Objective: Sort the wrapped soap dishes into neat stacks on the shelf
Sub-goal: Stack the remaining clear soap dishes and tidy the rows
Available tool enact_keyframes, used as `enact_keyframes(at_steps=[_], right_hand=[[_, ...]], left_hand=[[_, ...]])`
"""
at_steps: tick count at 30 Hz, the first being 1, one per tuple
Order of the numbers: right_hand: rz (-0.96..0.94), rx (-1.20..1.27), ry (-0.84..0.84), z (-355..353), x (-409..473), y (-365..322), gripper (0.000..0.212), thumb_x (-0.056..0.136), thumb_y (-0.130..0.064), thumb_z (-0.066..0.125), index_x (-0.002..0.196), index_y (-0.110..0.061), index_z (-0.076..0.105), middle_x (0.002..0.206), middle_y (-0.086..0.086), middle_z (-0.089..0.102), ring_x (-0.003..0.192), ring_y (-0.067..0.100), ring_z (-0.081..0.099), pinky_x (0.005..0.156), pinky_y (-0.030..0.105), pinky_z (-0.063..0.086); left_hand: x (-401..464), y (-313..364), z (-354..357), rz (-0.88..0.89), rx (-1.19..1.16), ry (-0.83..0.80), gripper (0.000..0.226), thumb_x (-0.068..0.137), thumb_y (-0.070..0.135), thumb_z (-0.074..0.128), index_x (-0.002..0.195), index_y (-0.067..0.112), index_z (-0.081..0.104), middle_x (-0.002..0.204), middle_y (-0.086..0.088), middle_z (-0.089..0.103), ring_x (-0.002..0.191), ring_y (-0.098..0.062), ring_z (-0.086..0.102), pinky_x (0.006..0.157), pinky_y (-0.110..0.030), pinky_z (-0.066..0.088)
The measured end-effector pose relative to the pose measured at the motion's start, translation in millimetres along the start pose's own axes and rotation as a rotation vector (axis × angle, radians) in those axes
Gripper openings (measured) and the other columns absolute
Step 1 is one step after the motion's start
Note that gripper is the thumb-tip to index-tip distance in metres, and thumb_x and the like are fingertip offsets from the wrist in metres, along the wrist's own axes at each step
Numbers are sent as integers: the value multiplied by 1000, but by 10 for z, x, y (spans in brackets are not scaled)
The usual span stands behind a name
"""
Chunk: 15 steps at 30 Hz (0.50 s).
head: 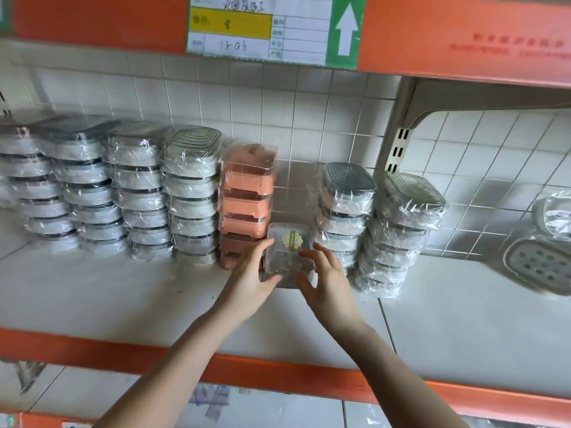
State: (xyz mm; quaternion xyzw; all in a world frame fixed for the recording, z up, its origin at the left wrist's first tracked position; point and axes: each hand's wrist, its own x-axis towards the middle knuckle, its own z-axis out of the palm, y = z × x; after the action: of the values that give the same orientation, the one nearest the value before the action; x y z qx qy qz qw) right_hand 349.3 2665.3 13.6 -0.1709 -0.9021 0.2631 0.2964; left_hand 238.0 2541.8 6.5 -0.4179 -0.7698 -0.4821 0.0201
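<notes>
Both hands meet on one wrapped soap dish (289,254), a clear-film pack with a round yellow-green sticker on its top face. It sits in the gap between the orange stack (245,196) on its left and the nearer grey stack (344,214) on its right, low against the shelf (123,298), its far end pointing toward the tiled back wall (309,118). Its long axis seems to run front to back, away from the person, so any push to seat it goes straight ahead.

The left hand (251,282) curls round the dish's left edge, thumb near the front corner. The right hand (327,282) is on the right side with fingers spread and bent over the front edge; they appear to touch the wrap, though how firmly is hard to say. Neither hand is clearly nearer; they flank the dish about evenly.

I judge the dish is being set as the base of a new stack, or squared up in that gap.

To the left stand four tall grey-white stacks (139,193), fairly neat. Another grey stack (398,233) further right leans and looks untidy. At far right lie loose dishes (543,267) not yet stacked. Above, an orange beam (432,32) carries a paper label (259,26) with a green arrow
</notes>
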Motion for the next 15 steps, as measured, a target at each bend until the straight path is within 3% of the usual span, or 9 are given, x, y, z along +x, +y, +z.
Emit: enact_keyframes(at_steps=[3, 6, 9, 13, 15], right_hand=[[14, -10, 89, 75, 37, 6, 30, 85, -8, 63, 115, -10, 59, 119, 8, 55, 106, 30, 53, 93, 34, 44], [15, 1, 176, 151, 58, 6, 19, 85, -5, 60, 103, -10, 59, 103, 8, 53, 91, 30, 55, 82, 39, 48], [48, -19, 202, 209, 111, -22, 10, 88, -8, 57, 98, -9, 58, 100, 9, 51, 88, 31, 53, 78, 33, 41], [14, -57, 213, 283, 161, -28, 15, 85, -10, 64, 99, -7, 58, 101, 13, 51, 92, 31, 47, 82, 30, 37], [-15, -95, 215, 306, 161, -3, 19, 81, -4, 67, 98, -5, 58, 102, 14, 50, 90, 33, 48, 80, 27, 36]], left_hand=[[12, 10, 59, 4, 44, 124, 51, 80, 3, 68, 127, 12, 50, 120, 1, 55, 108, -14, 54, 95, -28, 44], [21, 59, 115, -56, 113, 270, 38, 81, 2, 67, 116, 10, 54, 103, -2, 56, 90, -21, 59, 79, -38, 50], [46, 88, 159, -111, 165, 346, 27, 82, 6, 66, 106, 11, 54, 98, -3, 58, 84, -24, 59, 68, -38, 49], [100, 63, 212, -75, 89, 389, 22, 81, -3, 63, 101, 4, 57, 94, -7, 59, 85, -24, 57, 73, -29, 45], [108, 54, 229, -39, 35, 389, 24, 80, -8, 60, 102, 2, 57, 93, -6, 57, 82, -22, 57, 74, -32, 50]])
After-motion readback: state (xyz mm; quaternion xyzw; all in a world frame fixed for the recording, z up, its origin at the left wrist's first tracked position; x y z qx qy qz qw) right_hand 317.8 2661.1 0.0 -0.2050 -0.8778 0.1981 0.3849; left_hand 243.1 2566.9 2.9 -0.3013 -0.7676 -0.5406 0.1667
